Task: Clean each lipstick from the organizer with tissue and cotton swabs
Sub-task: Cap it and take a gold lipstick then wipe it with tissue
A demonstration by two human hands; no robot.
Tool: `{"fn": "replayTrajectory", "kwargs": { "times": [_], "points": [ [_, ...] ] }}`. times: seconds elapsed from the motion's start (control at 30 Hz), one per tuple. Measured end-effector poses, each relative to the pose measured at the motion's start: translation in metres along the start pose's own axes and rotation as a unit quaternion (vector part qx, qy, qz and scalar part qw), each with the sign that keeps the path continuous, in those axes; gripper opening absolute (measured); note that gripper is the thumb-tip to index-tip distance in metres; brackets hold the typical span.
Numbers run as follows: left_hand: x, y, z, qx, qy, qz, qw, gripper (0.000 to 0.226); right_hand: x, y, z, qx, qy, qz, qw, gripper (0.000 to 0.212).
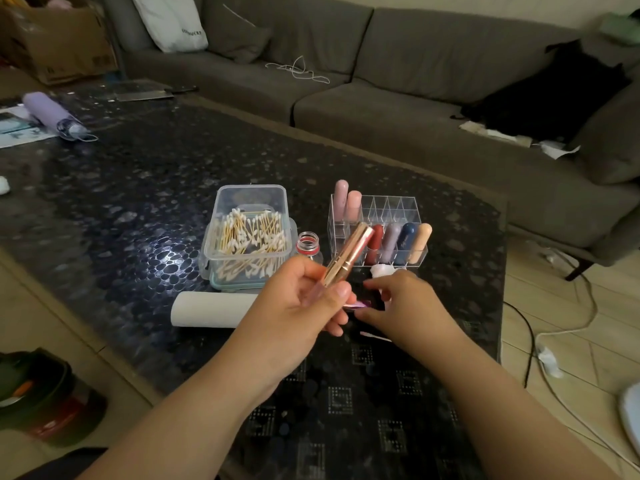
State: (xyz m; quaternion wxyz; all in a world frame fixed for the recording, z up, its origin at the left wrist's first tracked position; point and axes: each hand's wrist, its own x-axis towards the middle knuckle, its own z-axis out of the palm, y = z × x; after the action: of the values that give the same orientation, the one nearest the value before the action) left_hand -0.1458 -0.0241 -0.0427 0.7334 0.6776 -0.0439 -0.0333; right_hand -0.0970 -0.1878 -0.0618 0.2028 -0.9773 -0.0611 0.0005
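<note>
While my left hand (304, 299) grips the gold lipstick (349, 254) above the tabletop (138, 202), my right hand (398, 303), fingers curled, reaches for tissue (382, 271); I should wipe gently.

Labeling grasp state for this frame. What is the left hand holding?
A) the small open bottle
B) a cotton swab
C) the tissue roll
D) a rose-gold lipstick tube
D: the left hand grips a rose-gold lipstick tube, tilted up toward the clear organizer; the tissue roll and small bottle sit untouched on the table.
</note>
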Motion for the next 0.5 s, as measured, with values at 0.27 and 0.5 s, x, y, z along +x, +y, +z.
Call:
{"fn": "replayTrajectory", "kwargs": {
  "times": [0.27, 0.5],
  "points": [
    [0.002, -0.007, 0.007, -0.012, 0.037, -0.013, 0.999, 0.023, -0.024, -0.021, -0.043, 0.324, 0.129, 0.021, 0.937, 0.017],
    [0.004, -0.015, 0.014, 0.034, 0.035, 0.011, 0.999, 0.016, -0.032, -0.027, -0.047, 0.385, 0.12, 0.011, 0.915, 0.012]
  ]
}}
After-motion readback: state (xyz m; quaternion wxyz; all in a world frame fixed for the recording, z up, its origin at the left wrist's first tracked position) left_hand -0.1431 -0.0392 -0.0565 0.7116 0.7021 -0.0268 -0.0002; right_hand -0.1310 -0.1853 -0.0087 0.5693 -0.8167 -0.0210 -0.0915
